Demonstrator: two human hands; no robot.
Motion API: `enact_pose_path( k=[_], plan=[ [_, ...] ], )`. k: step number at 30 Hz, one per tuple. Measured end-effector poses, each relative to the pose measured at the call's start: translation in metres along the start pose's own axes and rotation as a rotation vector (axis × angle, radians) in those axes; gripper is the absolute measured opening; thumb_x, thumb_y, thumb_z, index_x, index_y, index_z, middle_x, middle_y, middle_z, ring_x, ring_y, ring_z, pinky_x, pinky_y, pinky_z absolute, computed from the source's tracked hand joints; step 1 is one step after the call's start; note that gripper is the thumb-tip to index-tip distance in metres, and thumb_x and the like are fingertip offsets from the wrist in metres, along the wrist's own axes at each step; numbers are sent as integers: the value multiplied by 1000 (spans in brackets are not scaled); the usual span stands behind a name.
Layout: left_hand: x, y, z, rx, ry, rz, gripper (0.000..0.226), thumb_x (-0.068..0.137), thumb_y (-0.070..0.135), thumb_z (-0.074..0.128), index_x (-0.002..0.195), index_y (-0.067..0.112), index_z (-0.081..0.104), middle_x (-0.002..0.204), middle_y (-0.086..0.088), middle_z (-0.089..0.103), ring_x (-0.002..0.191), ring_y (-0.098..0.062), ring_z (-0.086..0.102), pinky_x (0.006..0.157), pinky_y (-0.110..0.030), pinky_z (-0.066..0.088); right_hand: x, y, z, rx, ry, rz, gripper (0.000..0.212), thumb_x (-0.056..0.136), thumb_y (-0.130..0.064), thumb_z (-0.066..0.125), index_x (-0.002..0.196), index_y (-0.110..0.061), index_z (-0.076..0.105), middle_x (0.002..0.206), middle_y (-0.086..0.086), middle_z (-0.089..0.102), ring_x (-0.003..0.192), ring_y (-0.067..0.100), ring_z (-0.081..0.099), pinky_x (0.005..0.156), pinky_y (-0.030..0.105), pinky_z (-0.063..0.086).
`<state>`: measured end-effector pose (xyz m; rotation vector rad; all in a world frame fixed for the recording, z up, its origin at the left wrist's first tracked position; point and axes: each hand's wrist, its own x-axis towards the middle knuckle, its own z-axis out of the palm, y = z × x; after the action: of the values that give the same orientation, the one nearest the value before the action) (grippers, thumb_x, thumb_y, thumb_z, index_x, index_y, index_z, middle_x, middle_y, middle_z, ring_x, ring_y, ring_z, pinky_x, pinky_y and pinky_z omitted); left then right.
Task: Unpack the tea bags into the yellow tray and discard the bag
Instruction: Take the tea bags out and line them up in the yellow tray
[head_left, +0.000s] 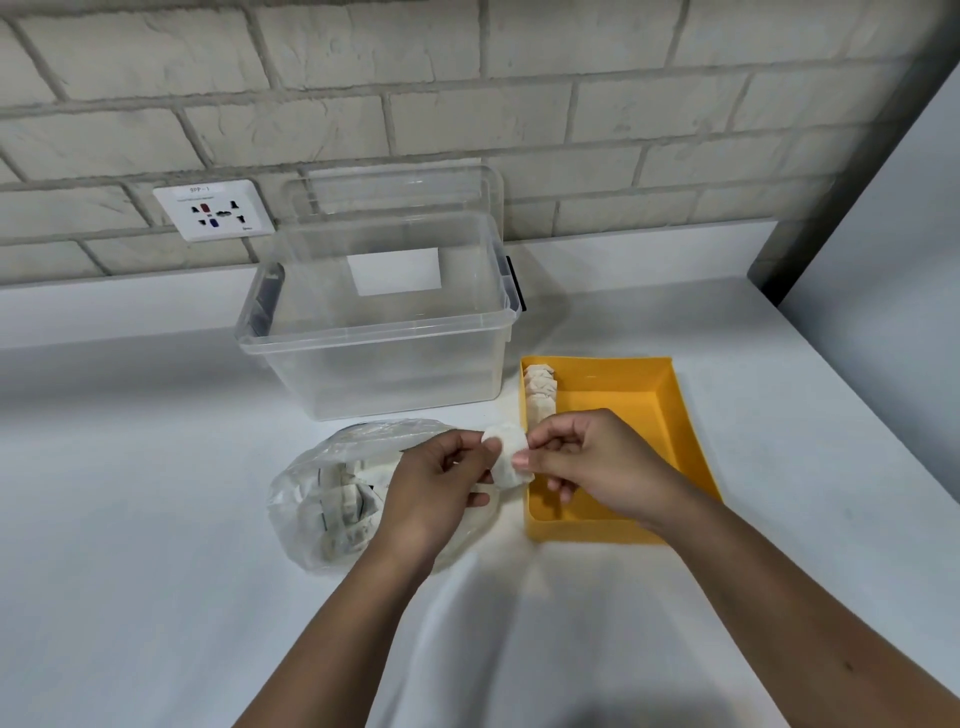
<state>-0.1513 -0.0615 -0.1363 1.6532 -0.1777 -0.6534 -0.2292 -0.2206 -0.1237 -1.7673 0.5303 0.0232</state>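
Note:
Both hands hold a small stack of white tea bags (506, 457) between the plastic bag and the tray. My left hand (441, 488) pinches the stack's left side and my right hand (582, 462) pinches its right edge, just above the tray's left wall. The yellow tray (670, 410) lies on the white counter at the right, with a row of tea bags (540, 395) standing along its left wall. A clear plastic bag (322, 488) lies left of the tray under my left wrist, with several tea bags inside.
An open clear plastic bin (374, 322) stands behind the bag and tray, its lid leaning on the brick wall. A wall socket (213, 210) sits at the back left. A grey wall panel (883, 218) bounds the counter on the right.

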Motion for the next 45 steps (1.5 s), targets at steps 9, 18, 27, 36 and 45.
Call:
enact_pose_path(
  k=[9,18,27,36,45],
  plan=[
    [0,-1,-13,75,81,59,8,92,16,68,94,17,75,79,-1,70,53,-2,61,42,-15,42,18,33,-27,32,205,106,7,90,-19,68,87,-12,67,81,5,69,54,12,53,50,25,46],
    [0,-20,-27,110,105,46,9,92,15,67,91,18,76,79,1,75,67,-11,66,55,-23,50,63,50,-10,-129,237,243,21,89,-21,68,82,-2,69,68,10,66,54,18,54,50,25,46],
    [-1,-22,-36,71,110,33,11,92,14,66,92,19,75,73,8,72,67,-8,65,56,-24,50,72,52,-8,-199,323,176,19,87,-24,70,74,-10,66,75,13,72,53,18,57,60,33,51],
    [-5,-10,-57,95,168,100,8,91,14,69,90,18,76,81,-1,75,72,-16,68,63,-28,57,52,35,-8,-326,426,5,30,80,-31,77,100,-18,60,86,-3,64,78,21,64,71,33,54],
    [-8,4,-100,197,209,179,10,88,11,72,94,17,78,84,-5,77,76,-15,71,68,-20,57,10,-26,53,-176,66,-323,9,82,-17,76,90,-19,72,77,-5,67,55,-1,56,57,14,45]
  ],
)
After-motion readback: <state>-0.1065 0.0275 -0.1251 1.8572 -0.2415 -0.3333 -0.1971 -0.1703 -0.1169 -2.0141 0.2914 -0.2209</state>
